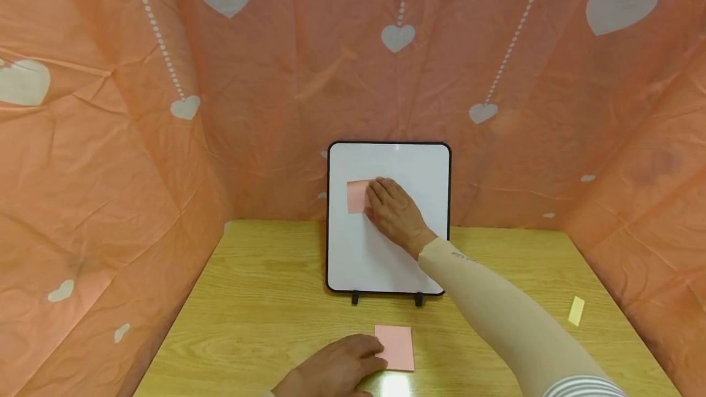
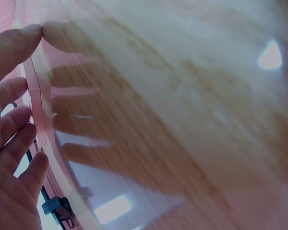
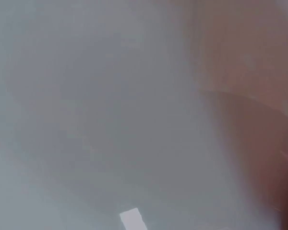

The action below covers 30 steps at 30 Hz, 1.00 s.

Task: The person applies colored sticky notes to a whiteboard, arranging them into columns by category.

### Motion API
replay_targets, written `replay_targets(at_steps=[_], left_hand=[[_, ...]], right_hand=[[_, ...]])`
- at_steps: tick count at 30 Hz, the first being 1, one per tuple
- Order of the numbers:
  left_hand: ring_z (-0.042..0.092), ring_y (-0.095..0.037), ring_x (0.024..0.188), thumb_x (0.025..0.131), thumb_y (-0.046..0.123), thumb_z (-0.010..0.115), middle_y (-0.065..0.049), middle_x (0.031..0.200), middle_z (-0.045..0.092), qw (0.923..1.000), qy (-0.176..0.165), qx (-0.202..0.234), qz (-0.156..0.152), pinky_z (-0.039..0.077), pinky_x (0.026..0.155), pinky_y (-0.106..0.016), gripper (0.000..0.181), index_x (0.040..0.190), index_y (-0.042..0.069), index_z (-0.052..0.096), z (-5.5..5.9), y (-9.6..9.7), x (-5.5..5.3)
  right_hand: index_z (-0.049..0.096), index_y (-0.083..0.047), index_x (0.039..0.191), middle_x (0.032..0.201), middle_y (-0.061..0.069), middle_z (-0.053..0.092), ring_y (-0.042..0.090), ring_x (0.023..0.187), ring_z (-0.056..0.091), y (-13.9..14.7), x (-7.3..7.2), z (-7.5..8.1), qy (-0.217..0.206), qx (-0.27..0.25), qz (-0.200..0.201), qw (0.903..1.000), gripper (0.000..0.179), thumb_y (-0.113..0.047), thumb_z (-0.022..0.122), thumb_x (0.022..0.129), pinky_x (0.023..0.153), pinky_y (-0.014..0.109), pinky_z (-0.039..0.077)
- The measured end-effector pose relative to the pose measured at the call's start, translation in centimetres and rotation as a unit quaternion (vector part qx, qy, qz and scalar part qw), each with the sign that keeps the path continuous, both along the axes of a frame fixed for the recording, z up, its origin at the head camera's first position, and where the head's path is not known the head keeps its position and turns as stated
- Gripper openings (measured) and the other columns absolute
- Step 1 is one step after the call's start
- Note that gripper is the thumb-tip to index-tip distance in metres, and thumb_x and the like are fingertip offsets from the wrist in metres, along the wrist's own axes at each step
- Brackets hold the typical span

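A small whiteboard (image 1: 358, 256) with a black rim stands upright on the table. On its upper left part is a pink sticky note (image 1: 355, 199). My right hand (image 1: 396, 210) lies against the board, its straight fingers pressing over the note's right side and hiding it. The right wrist view is mostly blurred white board, with part of the hand (image 3: 259, 139) at its right. In front of the board, a pink sticky note pad (image 1: 398, 347) lies flat on the table. My left hand (image 1: 336, 367) rests at its left edge, fingers loosely extended, fingertips overlapping the pad.
Two black feet (image 1: 418, 299) support the board on the wood-grain table (image 1: 265, 287). A small yellow strip (image 1: 576, 311) lies toward the right side. Orange cloth (image 1: 265, 109) with white hearts encloses the table at the back and both sides.
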<state>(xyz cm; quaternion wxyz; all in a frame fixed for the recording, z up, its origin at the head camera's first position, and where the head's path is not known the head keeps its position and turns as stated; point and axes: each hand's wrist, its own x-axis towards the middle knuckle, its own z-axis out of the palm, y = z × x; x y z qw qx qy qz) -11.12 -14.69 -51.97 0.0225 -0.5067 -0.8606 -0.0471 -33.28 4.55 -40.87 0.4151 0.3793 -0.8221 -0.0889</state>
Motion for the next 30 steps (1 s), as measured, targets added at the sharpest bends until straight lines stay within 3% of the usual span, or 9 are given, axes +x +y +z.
replay_targets(at_steps=[6, 9, 11, 14, 18, 24, 26, 30], left_hand=[[0.055, -0.013, 0.138, 0.106, 0.047, 0.061, 0.004, 0.145, 0.06, 0.9999, -0.002, 0.01, 0.002, 0.048, 0.115, -0.027, 0.041, 0.137, 0.021, 0.065, 0.0, -0.4, -0.1], [0.054, -0.014, 0.14, 0.106, 0.045, 0.06, 0.002, 0.148, 0.059, 0.9996, -0.004, 0.016, 0.024, 0.048, 0.116, -0.03, 0.041, 0.139, 0.02, 0.065, 0.1, -0.6, -0.3], [0.054, -0.017, 0.142, 0.108, 0.037, 0.058, 0.0, 0.15, 0.059, 0.998, 0.013, 0.026, 0.055, 0.047, 0.118, -0.033, 0.04, 0.142, 0.017, 0.063, 0.3, -0.8, -0.5], [0.049, -0.022, 0.148, 0.109, 0.026, 0.052, -0.005, 0.157, 0.054, 0.9896, 0.056, 0.025, 0.13, 0.042, 0.123, -0.039, 0.045, 0.151, 0.01, 0.056, 1.1, -1.1, -1.7], [0.036, -0.028, 0.158, 0.108, 0.017, 0.051, -0.013, 0.167, 0.041, 0.969, 0.116, 0.002, 0.218, 0.032, 0.13, -0.045, 0.055, 0.161, 0.005, 0.042, 3.7, -1.8, -4.8], [0.037, -0.034, 0.157, 0.106, 0.007, 0.057, -0.018, 0.165, 0.043, 0.9436, 0.213, 0.012, 0.253, 0.032, 0.129, -0.048, 0.056, 0.16, 0.0, 0.041, 9.6, -2.1, -10.8], [0.037, -0.034, 0.156, 0.108, 0.012, 0.056, -0.017, 0.165, 0.044, 0.9398, 0.222, 0.007, 0.26, 0.033, 0.129, -0.049, 0.055, 0.16, -0.001, 0.041, 11.4, -1.8, -12.4], [0.034, -0.034, 0.158, 0.113, 0.018, 0.048, -0.017, 0.167, 0.039, 0.9425, 0.204, -0.024, 0.264, 0.03, 0.13, -0.05, 0.053, 0.162, 0.0, 0.037, 14.0, -1.1, -14.6]], right_hand=[[0.065, 0.004, 0.139, 0.139, 0.017, 0.069, 0.033, 0.135, 0.061, -0.1, -0.1, 0.0, -0.004, 0.0, -0.003, 1.0, 0.052, -0.032, 0.07, 0.103, 0.123, 0.042, 0.042], [0.064, 0.004, 0.14, 0.14, 0.018, 0.068, 0.033, 0.136, 0.06, -0.1, -0.1, 0.0, -0.005, 0.004, -0.005, 1.0, 0.052, -0.033, 0.068, 0.104, 0.124, 0.042, 0.041], [0.065, 0.004, 0.139, 0.139, 0.018, 0.068, 0.033, 0.135, 0.06, 0.0, -0.1, 0.0, -0.001, 0.007, -0.005, 1.0, 0.051, -0.033, 0.068, 0.104, 0.124, 0.042, 0.041], [0.065, 0.005, 0.138, 0.138, 0.018, 0.069, 0.034, 0.134, 0.061, 0.0, -0.2, 0.0, 0.006, 0.005, -0.001, 1.0, 0.049, -0.03, 0.068, 0.103, 0.124, 0.042, 0.042], [0.066, 0.004, 0.137, 0.136, 0.018, 0.07, 0.033, 0.132, 0.061, 0.0, -0.1, 0.1, 0.008, 0.003, -0.003, 1.0, 0.047, -0.028, 0.066, 0.103, 0.123, 0.042, 0.043], [0.064, 0.004, 0.139, 0.141, 0.018, 0.067, 0.032, 0.136, 0.06, -0.1, 0.3, 0.7, -0.012, 0.021, -0.005, 0.9997, 0.044, -0.024, 0.062, 0.106, 0.124, 0.041, 0.041], [0.063, 0.004, 0.141, 0.142, 0.017, 0.066, 0.032, 0.137, 0.059, -0.1, 0.5, 0.9, -0.015, 0.03, -0.008, 0.9994, 0.044, -0.023, 0.062, 0.106, 0.124, 0.041, 0.041], [0.062, 0.004, 0.142, 0.143, 0.016, 0.066, 0.031, 0.137, 0.059, 0.1, 0.7, 1.0, -0.014, 0.049, -0.017, 0.9985, 0.045, -0.023, 0.063, 0.105, 0.125, 0.041, 0.04]])
